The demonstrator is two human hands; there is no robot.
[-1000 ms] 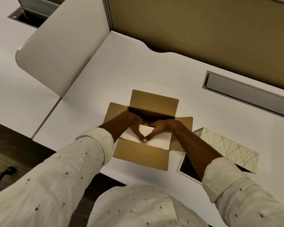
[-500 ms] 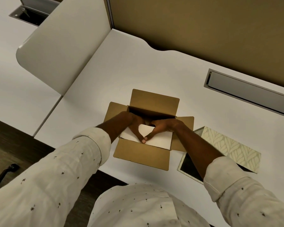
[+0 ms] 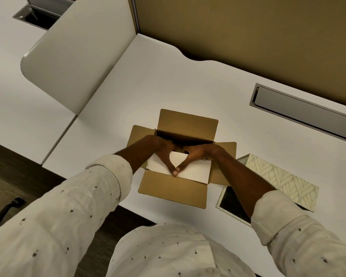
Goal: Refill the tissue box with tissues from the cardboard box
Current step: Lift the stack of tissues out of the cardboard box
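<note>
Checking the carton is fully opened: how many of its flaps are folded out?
4 on the cardboard box: far, near, left, right, partly behind the right hand.

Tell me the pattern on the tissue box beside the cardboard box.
Pale green with a cream leaf-like pattern, seen on the tissue box in the head view.

One cardboard box (image 3: 173, 188), one tissue box (image 3: 284, 182), two hands.
</note>
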